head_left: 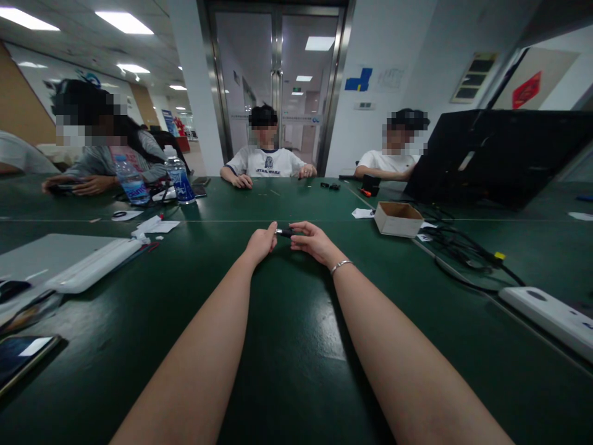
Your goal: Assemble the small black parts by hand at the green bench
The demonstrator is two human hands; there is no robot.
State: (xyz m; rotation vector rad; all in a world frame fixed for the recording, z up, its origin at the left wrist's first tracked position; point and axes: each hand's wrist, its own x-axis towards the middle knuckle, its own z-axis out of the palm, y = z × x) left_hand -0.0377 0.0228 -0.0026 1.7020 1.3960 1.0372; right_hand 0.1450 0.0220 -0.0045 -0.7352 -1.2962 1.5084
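Both my arms reach forward over a dark green table [296, 346]. My left hand [262, 242] and my right hand [311, 241] meet at the table's middle, fingers curled in a pinch on either end of a small black object with a silvery end [284, 233]. It is too small to name for sure. A thin bracelet [341, 266] circles my right wrist.
A small cardboard box [397, 219] and black cables [456, 250] lie to the right, with a white power strip [549, 315] and an open laptop [495, 154]. Left: a white device [92, 266], a phone [23, 358], water bottles [180, 179]. Three people sit across the table.
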